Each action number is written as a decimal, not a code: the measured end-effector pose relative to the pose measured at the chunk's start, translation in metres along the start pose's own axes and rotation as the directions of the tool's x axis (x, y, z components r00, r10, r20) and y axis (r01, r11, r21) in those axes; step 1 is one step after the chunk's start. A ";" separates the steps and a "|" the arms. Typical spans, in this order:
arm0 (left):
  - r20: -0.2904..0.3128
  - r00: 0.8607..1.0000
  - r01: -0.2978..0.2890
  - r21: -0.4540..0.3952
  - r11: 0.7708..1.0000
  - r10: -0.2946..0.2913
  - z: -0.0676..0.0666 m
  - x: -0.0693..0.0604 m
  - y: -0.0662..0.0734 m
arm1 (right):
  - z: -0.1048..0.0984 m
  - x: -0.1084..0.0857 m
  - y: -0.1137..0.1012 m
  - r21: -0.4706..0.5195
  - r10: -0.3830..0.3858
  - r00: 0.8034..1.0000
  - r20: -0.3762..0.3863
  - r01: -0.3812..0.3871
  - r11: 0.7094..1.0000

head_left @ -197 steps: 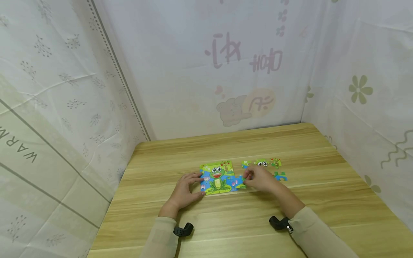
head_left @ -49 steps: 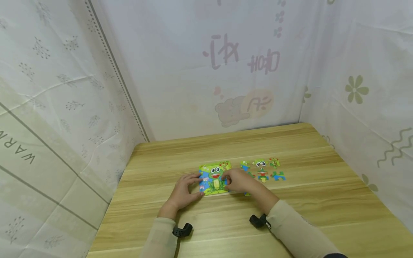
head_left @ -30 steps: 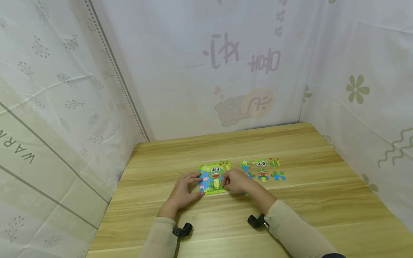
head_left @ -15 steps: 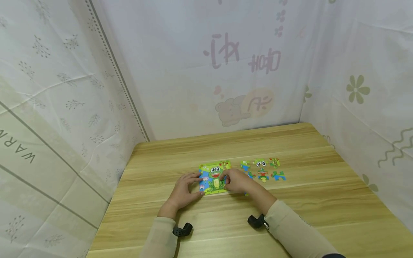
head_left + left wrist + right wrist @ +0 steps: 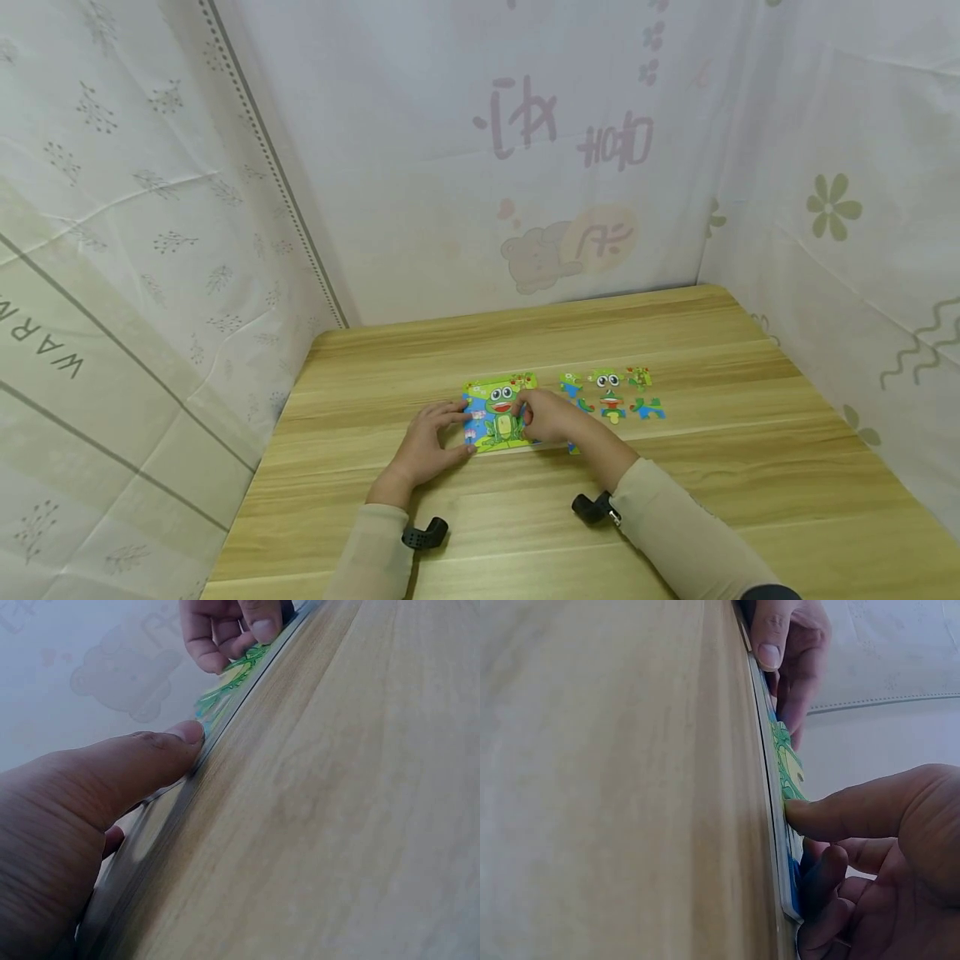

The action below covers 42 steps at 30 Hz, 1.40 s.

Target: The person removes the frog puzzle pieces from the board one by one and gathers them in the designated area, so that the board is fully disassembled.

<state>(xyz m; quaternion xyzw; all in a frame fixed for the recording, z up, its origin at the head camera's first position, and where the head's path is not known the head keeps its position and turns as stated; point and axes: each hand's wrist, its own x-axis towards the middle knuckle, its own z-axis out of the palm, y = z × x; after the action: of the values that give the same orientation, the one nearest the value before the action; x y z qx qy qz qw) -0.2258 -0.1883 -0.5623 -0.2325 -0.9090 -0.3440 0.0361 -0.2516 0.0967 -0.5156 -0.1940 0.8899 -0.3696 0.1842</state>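
Note:
A frog jigsaw puzzle (image 5: 498,400) lies in its flat board on the table. My left hand (image 5: 422,446) rests at the board's left side, its thumb by the near left corner and its fingers along the edge. My right hand (image 5: 551,417) is over the right part of the puzzle, covering some of it. In the right wrist view its thumb and fingers pinch a green and yellow puzzle piece (image 5: 787,769) of the frog's body, which stands tilted up from the board. Part of that piece is hidden by the fingers.
Several loose pieces lie right of the board, among them an eyes piece (image 5: 608,381), a mouth-and-belly piece (image 5: 612,408), a tree piece (image 5: 640,378) and a blue-green piece (image 5: 648,409). Another piece (image 5: 574,448) is partly under the right forearm. Patterned cloth (image 5: 510,167) hangs behind the table.
Earlier my right hand held a lily piece right of the board; a piece now lies there under the forearm. The hand moved left onto the puzzle and tilts up a frog piece. My left hand stayed.

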 end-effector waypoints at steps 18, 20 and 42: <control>0.002 1.000 -0.002 -0.006 1.000 0.002 -0.001 0.000 0.001 | 0.000 -0.002 0.003 -0.063 -0.051 0.997 -0.059 0.047 0.997; -0.003 1.000 -0.005 -0.008 1.000 0.005 -0.001 0.000 0.002 | -0.001 -0.003 0.003 -0.066 -0.054 0.997 -0.063 0.050 0.997; -0.003 1.000 -0.008 -0.008 1.000 0.008 -0.001 -0.001 0.001 | 0.002 -0.008 0.001 -0.159 -0.077 0.991 -0.108 0.060 0.985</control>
<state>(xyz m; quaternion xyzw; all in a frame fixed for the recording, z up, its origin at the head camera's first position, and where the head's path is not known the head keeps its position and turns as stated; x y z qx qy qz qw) -0.2247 -0.1888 -0.5618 -0.2359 -0.9066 -0.3479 0.0378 -0.2443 0.1000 -0.5159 -0.2171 0.9177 -0.3157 0.1049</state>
